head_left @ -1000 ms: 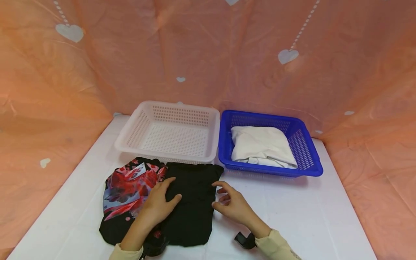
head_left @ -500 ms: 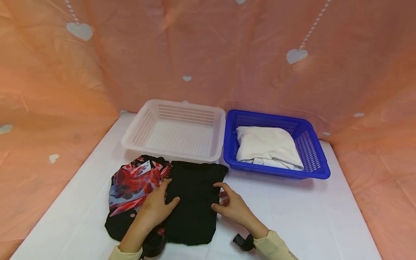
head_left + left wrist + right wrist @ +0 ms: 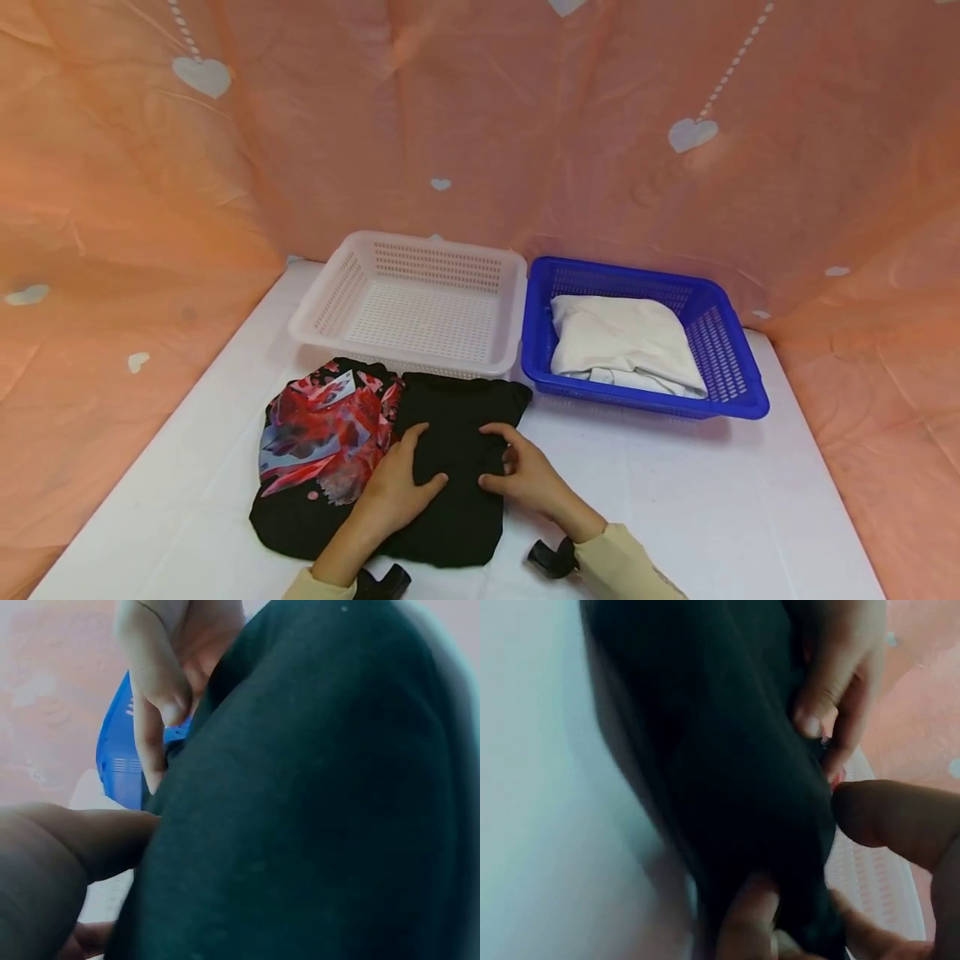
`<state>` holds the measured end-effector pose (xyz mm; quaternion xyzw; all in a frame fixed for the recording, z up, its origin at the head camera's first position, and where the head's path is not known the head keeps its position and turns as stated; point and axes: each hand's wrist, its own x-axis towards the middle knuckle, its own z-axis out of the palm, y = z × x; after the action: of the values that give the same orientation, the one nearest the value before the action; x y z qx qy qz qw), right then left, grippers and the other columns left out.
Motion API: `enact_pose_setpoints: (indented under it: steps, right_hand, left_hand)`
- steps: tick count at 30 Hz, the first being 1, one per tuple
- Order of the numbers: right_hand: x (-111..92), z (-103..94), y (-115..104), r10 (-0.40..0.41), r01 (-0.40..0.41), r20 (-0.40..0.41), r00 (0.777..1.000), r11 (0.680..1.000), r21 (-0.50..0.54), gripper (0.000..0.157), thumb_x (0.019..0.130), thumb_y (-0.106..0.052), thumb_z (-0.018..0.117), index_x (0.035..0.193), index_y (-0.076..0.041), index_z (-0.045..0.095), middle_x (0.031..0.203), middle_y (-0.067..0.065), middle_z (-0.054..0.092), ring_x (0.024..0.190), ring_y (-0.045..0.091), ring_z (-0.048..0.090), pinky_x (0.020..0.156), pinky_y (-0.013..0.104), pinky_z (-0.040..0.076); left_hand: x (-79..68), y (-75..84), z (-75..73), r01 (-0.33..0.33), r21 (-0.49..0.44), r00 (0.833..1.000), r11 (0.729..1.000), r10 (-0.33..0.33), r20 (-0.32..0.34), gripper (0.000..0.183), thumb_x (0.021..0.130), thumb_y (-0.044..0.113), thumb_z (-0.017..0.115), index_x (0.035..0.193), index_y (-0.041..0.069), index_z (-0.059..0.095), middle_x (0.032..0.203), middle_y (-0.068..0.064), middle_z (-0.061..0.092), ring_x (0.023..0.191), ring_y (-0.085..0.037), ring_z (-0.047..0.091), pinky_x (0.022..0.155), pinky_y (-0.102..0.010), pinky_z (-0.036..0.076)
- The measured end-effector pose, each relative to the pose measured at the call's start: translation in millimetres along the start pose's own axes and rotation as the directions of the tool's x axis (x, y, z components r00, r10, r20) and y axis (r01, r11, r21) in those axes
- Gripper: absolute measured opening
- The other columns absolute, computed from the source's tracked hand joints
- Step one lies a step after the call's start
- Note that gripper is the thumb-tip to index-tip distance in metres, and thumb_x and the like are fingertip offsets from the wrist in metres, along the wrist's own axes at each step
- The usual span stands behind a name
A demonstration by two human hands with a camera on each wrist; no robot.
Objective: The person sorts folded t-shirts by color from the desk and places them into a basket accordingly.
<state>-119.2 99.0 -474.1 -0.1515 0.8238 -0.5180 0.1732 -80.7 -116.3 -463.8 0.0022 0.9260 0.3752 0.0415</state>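
A folded black garment point(image 3: 450, 517) lies on the table, overlapping the cloth with a red and grey floral print point(image 3: 322, 442) to its left. My left hand point(image 3: 397, 492) rests on the black garment's left part, thumb and index finger spread apart. Opposite it, my right hand point(image 3: 528, 475) touches the right edge, its thumb and forefinger pointing inward over the fabric. In the left wrist view, my left thumb point(image 3: 112, 832) presses against the cloth's edge. The right wrist view has my right thumb point(image 3: 885, 817) at the fabric, with other fingertips low against it.
Behind the garments stands a white perforated basket point(image 3: 506, 333) with nothing in it. A blue basket point(image 3: 723, 342) beside it holds folded white cloth point(image 3: 622, 342). Black wrist mounts point(image 3: 553, 558) sit under both wrists. An orange curtain point(image 3: 480, 108) with hearts hangs behind the white table point(image 3: 675, 508).
My left hand has shifted right across the black garment, and my right hand has moved slightly inward, so they are closer together. The head view has turned slightly left.
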Motion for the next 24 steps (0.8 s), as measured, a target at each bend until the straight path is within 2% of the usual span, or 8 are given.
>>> enact_pose_setpoints:
  steps: [5, 9, 15, 19, 24]
  right_hand:
    - [2.3, 2.9, 2.7, -0.039, 0.039, 0.052, 0.998, 0.999, 0.008, 0.053, 0.075, -0.005, 0.075, 0.123, -0.013, 0.056, 0.11, 0.013, 0.067, 0.091, 0.016, 0.063, 0.077, 0.028, 0.05]
    - [0.5, 2.2, 1.9, -0.085, 0.085, 0.049, 0.995, 0.996, 0.005, 0.044, 0.074, -0.001, 0.074, 0.115, -0.013, 0.061, 0.108, 0.011, 0.067, 0.089, 0.012, 0.06, 0.075, 0.024, 0.048]
    - [-6.5, -6.0, -7.5, -0.166, 0.157, 0.057, 0.985, 0.979, 0.128, 0.041, 0.078, 0.003, 0.07, 0.116, -0.007, 0.059, 0.11, 0.018, 0.065, 0.082, 0.005, 0.065, 0.073, 0.023, 0.054]
    - [-15.5, -13.1, -19.2, -0.242, 0.23, 0.052, 0.969, 0.958, 0.17, 0.042, 0.081, 0.003, 0.069, 0.119, -0.006, 0.056, 0.108, 0.021, 0.065, 0.082, 0.005, 0.067, 0.068, 0.025, 0.057]
    - [-27.8, -18.6, -35.7, -0.31, 0.305, 0.016, 0.95, 0.942, 0.139, 0.043, 0.082, -0.004, 0.073, 0.12, -0.011, 0.055, 0.11, 0.017, 0.064, 0.083, 0.011, 0.069, 0.063, 0.028, 0.058]
  left_hand:
    - [5.3, -2.8, 3.3, -0.014, -0.104, 1.0, 0.994, 0.013, -0.004, 0.066, 0.077, 0.021, 0.079, 0.133, 0.011, 0.047, 0.122, -0.022, 0.061, 0.105, -0.035, 0.062, 0.089, -0.054, 0.048]
    - [6.1, -4.9, 3.2, -0.03, -0.212, 1.0, 0.977, 0.031, -0.001, 0.055, 0.078, 0.015, 0.077, 0.127, 0.017, 0.053, 0.124, -0.012, 0.061, 0.107, -0.028, 0.06, 0.09, -0.051, 0.047]
    - [2.1, 3.5, -9.0, -0.068, -0.343, 0.998, 0.937, 0.067, -0.015, 0.051, 0.078, 0.008, 0.075, 0.122, 0.026, 0.056, 0.121, 0.0, 0.061, 0.106, -0.019, 0.058, 0.091, -0.04, 0.047]
    - [-3.3, 13.6, -21.4, -0.13, -0.358, 0.991, 0.925, 0.132, -0.018, 0.055, 0.079, 0.008, 0.075, 0.123, 0.031, 0.054, 0.119, 0.004, 0.062, 0.101, -0.013, 0.061, 0.087, -0.031, 0.05]
    - [-11.1, 24.9, -33.2, -0.246, -0.369, 0.967, 0.896, 0.254, -0.03, 0.06, 0.08, 0.007, 0.075, 0.128, 0.032, 0.05, 0.122, 0.003, 0.062, 0.1, -0.01, 0.063, 0.085, -0.027, 0.052]
